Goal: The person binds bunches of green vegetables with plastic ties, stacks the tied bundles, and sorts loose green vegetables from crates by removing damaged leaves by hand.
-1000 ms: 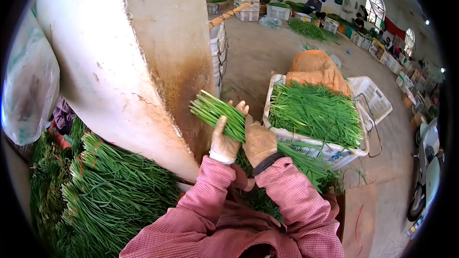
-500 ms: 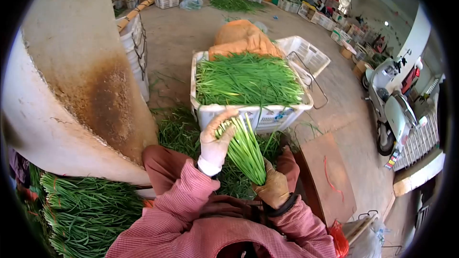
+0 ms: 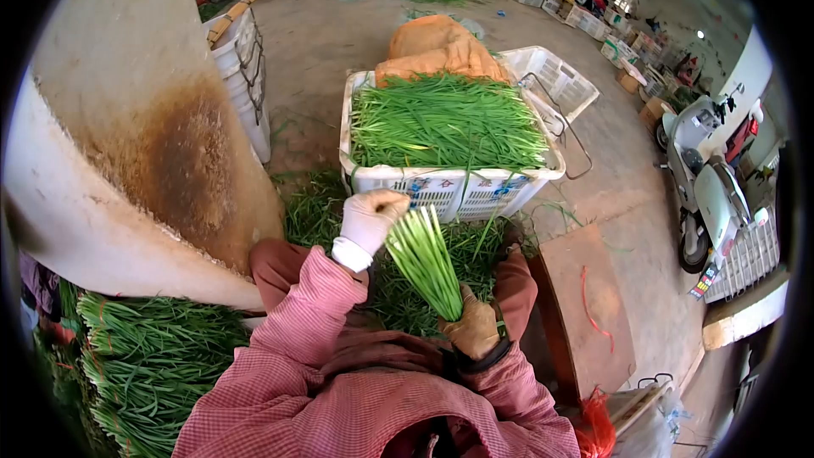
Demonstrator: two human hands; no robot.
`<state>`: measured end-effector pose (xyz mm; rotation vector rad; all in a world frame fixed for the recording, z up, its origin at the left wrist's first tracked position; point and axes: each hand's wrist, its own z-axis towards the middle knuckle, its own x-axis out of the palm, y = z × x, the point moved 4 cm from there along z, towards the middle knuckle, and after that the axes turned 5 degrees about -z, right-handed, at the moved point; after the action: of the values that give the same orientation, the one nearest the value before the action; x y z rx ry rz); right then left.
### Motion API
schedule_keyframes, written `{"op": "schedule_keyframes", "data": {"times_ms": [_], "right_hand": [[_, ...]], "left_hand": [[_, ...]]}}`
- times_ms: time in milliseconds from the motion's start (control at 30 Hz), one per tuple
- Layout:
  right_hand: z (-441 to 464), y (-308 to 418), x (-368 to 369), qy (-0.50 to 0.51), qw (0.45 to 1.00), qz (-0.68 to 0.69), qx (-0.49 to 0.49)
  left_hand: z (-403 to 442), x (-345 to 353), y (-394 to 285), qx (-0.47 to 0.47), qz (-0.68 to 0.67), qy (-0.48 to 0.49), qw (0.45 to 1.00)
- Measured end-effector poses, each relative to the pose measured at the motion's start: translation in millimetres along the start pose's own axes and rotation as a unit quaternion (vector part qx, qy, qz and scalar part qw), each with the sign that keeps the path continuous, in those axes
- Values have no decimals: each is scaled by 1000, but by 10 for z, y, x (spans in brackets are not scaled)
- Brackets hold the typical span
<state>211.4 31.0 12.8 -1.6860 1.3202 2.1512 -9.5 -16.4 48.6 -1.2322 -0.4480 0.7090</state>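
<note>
My right hand, in a brown-stained glove, is wrapped round the lower part of a bunch of garlic chives. The pale cut ends of the bunch point up and slightly left. Beside those ends is my left hand, in a pale glove, with its fingers bent and pressed together. Whatever it may pinch is too small to make out. Just beyond both hands stands a white plastic crate heaped with loose chives. Cut green leaves litter the floor between my legs.
Tied chive bundles are stacked at my left, near a stained pillar. An orange sack lies behind the crate. A brown board is on my right, and a scooter stands farther off. People sit among crates at the back.
My left hand has come off the bunch's upper stems and moved slightly up and left. The bunch and my right hand have shifted a little left. The view has tilted slightly.
</note>
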Motion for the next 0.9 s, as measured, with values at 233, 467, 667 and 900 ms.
{"op": "schedule_keyframes", "data": {"times_ms": [233,467,667,900], "right_hand": [[-71,-214,-22,127,982,137,32],[-382,-1298,-1023,-94,874,414,238],[-817,-4089,-748,-159,798,147,562],[-386,-4048,-678,-258,681,-60,683]], "left_hand": [[74,-53,-20,-16,-96,-5,995],[282,-715,572,-129,-98,-58,985],[559,-1100,1094,-196,-56,-77,976],[999,-1327,1881,-239,30,-119,963]]}}
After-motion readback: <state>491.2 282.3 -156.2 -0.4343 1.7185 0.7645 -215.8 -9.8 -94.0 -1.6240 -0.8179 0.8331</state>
